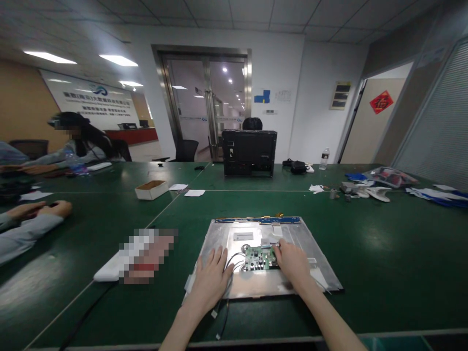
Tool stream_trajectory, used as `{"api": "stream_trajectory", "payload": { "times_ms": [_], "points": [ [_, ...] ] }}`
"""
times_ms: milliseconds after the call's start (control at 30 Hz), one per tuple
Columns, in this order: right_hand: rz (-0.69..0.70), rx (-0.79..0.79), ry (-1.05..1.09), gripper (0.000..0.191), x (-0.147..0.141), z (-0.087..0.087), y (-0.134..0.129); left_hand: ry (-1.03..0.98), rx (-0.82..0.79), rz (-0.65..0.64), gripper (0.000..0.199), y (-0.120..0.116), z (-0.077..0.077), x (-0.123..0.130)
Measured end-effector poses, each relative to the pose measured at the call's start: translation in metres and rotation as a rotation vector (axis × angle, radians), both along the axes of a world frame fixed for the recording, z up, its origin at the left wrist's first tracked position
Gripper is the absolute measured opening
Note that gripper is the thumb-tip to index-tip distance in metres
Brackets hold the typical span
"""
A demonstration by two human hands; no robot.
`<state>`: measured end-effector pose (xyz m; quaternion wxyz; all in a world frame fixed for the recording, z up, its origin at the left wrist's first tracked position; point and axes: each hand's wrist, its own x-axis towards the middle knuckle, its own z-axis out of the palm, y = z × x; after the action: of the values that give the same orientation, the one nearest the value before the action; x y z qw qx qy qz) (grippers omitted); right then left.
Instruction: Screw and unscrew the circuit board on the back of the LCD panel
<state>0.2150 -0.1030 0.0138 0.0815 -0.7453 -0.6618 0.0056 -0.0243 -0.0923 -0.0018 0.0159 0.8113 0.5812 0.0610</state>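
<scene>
An LCD panel (292, 234) lies face down on the green table, its metal back upward. A narrow blue circuit strip (256, 220) runs along its far edge. On the middle of the metal back is a small green circuit board (256, 257), with dark cables (227, 319) trailing from its left side over the near edge. My left hand (213, 278) rests flat on the panel's left part, fingers spread, beside the cables. At the board's right edge my right hand (293, 261) has thumb and fingers closed on it; the exact grip point is partly hidden.
A white item (109, 268), partly pixelated, lies to the left. Further back are a small open box (151, 190), a black monitor housing (249, 153), a bottle (323, 159) and loose parts (360, 189). Another person's hands (54, 209) are at the left.
</scene>
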Motion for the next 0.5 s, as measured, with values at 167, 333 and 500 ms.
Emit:
{"api": "stream_trajectory", "payload": {
  "times_ms": [167, 333, 500],
  "points": [
    [-0.03, -0.004, -0.015, 0.042, 0.008, -0.005, 0.009, -0.007, -0.046, -0.043, 0.055, 0.0, 0.003, 0.009],
    [-0.071, 0.008, -0.034, 0.037, 0.039, -0.006, 0.005, 0.015, -0.077, -0.103, 0.055, -0.001, 0.007, 0.035],
    [-0.114, 0.026, -0.071, 0.031, 0.078, -0.007, -0.002, 0.023, -0.099, -0.207, 0.055, -0.002, 0.01, 0.066]
  ]
}}
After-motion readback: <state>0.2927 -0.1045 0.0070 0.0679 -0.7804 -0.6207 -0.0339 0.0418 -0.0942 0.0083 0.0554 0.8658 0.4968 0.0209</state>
